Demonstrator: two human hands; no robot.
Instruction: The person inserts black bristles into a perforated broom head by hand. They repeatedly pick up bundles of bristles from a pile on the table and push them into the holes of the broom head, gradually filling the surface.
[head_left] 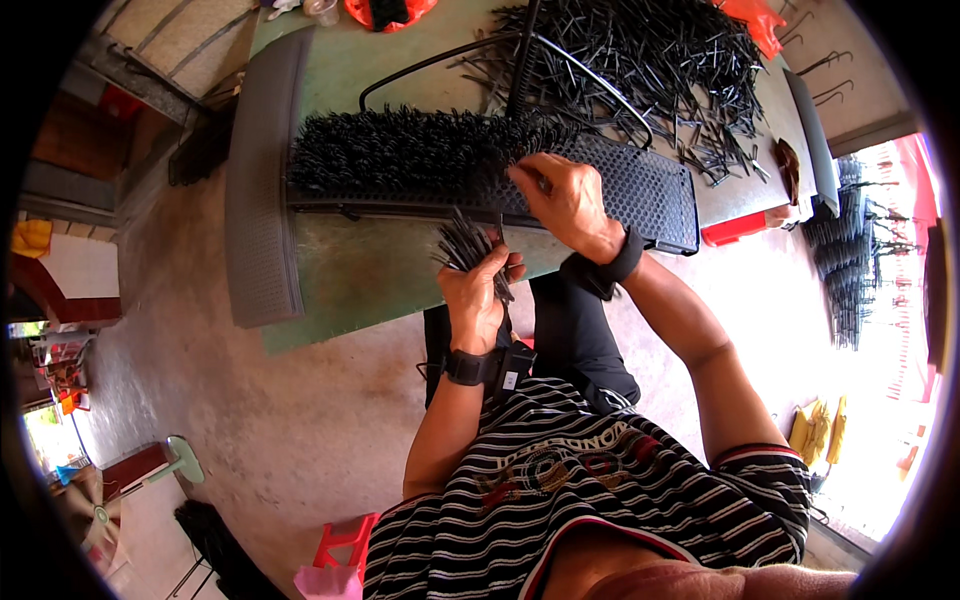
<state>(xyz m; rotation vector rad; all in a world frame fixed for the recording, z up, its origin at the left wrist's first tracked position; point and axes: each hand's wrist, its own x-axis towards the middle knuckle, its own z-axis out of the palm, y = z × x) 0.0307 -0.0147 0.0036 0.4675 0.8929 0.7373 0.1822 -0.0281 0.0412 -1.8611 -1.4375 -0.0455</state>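
Left hand (474,298): gripping black strips (460,242) | right hand (568,200): grip unclear | striped shirt (610,510): lettered

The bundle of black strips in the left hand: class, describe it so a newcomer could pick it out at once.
Find the green table, then the black perforated panel along its near side. Below that panel in the view, the left hand grips the bundle of black strips, fanning upward. Unlike the loose heap at the table's far side, these strips are gathered together.
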